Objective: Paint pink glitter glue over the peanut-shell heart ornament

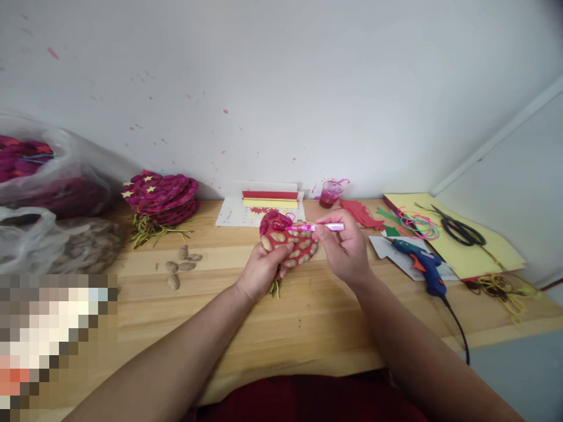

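A red piece covered with peanuts (302, 249) is held up over the wooden table, its upper left part coloured magenta and yellow-green strands hanging below it. My left hand (260, 271) grips its lower left edge, thumb on the front. In my right hand (345, 249) is a slim brush (328, 227) with a white and pink handle, pinched between thumb and fingers. The brush points left, its tip at the magenta peanuts. Behind the piece, a clear cup of magenta liquid (329, 194) stands near the wall.
Left: stacked magenta peanut pieces (165, 196), loose peanuts (187, 266) and plastic bags (81, 193). Right: a blue glue gun (416, 261) with a cord, black scissors (461, 228), coloured strings (420, 224), yellow sheets (497, 255) and red paper (360, 214). White papers (229, 214) lie at the back.
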